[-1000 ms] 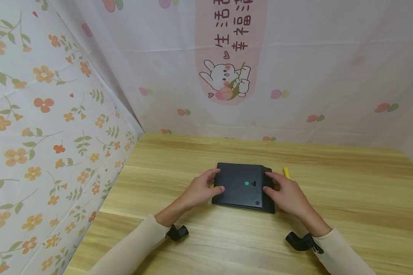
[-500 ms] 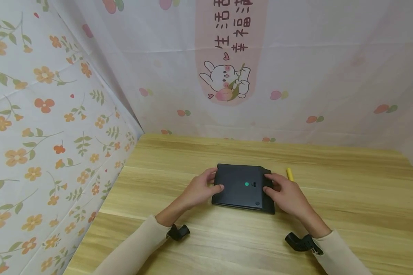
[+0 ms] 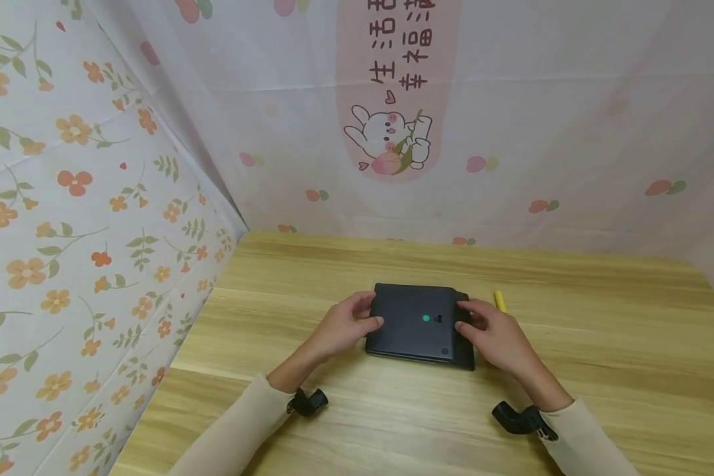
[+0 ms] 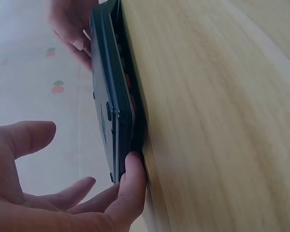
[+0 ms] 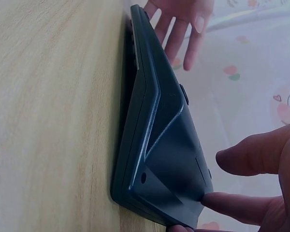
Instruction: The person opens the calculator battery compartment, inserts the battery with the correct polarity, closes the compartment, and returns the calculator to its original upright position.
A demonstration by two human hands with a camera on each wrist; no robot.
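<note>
A black calculator (image 3: 413,324) lies face down on the wooden table, its back showing a green dot and its keys hidden from above. In the left wrist view, some keys show along the underside of the calculator (image 4: 108,92). My left hand (image 3: 344,325) is at its left edge; fingers touch the edge near the tabletop while the thumb stands apart from the back. At the right, thicker end is my right hand (image 3: 500,337), with fingertips (image 5: 217,200) touching the calculator's edge. The right thumb is raised off it in the right wrist view.
A yellow stick-like object (image 3: 500,301) lies beyond my right hand, partly hidden by it. Printed cloth hangs behind the table (image 3: 309,264) and along its left side. Black wrist mounts (image 3: 308,402) sit at both cuffs.
My left thumb has drawn back slightly to the left. The yellow object's visible end has shifted a little to the right. The calculator has stayed nearly in place.
</note>
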